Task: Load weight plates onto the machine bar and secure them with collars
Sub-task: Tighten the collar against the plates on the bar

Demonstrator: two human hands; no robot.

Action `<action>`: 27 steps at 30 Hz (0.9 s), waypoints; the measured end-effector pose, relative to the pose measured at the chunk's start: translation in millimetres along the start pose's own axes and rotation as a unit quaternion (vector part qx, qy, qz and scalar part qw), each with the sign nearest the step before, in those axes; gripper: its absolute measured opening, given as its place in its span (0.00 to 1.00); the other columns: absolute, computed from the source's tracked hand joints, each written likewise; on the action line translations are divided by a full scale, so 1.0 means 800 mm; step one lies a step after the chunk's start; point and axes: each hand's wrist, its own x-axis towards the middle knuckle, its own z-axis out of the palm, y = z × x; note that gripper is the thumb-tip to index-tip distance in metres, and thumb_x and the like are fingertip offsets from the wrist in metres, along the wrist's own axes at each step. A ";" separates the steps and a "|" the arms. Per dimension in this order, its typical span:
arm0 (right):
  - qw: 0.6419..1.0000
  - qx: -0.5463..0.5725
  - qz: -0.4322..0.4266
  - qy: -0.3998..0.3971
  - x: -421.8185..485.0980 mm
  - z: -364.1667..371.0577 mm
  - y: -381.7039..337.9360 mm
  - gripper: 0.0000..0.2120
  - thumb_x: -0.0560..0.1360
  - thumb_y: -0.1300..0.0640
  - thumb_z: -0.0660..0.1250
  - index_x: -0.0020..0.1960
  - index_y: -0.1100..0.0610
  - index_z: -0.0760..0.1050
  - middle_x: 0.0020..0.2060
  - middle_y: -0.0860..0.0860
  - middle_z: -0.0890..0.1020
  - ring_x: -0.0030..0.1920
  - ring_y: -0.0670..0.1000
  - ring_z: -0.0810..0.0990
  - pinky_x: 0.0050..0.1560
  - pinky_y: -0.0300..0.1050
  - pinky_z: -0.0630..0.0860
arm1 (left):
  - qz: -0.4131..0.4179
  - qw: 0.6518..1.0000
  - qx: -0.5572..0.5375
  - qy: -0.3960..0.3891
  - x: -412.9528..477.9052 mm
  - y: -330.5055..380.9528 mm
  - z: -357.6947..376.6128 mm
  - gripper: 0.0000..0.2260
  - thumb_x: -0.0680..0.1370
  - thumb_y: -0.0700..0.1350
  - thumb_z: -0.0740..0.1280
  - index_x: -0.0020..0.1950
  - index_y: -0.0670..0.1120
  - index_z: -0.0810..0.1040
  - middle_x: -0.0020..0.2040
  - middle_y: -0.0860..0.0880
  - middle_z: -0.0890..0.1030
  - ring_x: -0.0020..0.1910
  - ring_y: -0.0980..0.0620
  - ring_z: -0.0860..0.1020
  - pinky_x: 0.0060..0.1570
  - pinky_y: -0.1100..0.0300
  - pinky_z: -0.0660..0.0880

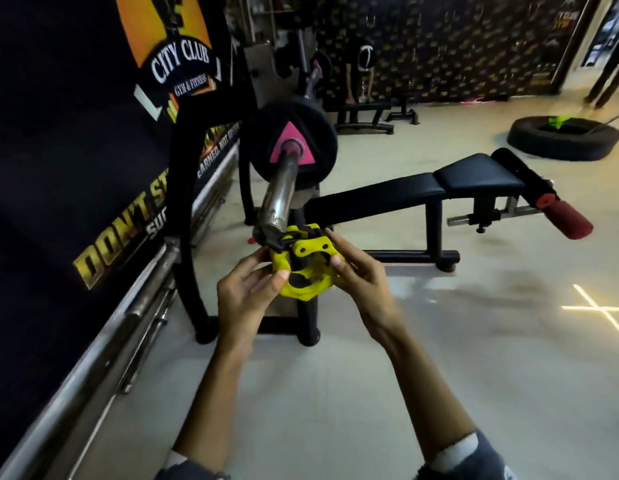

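Note:
A chrome bar sleeve (279, 192) points toward me from the bench rack. A black weight plate (290, 147) with a pink triangle sits far up the sleeve. Both hands hold a yellow clamp collar (299, 268) with a black lever, right at the near tip of the sleeve. My left hand (247, 292) grips its left rim with thumb on the front face. My right hand (360, 271) pinches its right rim. I cannot tell whether the collar is on the tip of the sleeve.
A black decline bench (439, 188) with a red foot roller (566, 216) stands to the right. A steel rail (103, 337) runs along the black banner wall on the left. A tyre (564, 136) lies on the floor far right. A person stands at the back by another bench.

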 end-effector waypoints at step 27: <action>0.964 -0.085 0.042 0.247 0.200 0.051 0.068 0.14 0.76 0.61 0.64 0.61 0.57 0.76 0.51 0.57 0.81 0.50 0.55 0.80 0.43 0.49 0.79 | -0.004 0.983 0.063 -0.170 0.296 -0.059 -0.057 0.18 0.69 0.34 0.73 0.57 0.45 0.78 0.49 0.50 0.82 0.44 0.65 0.81 0.43 0.72 0.75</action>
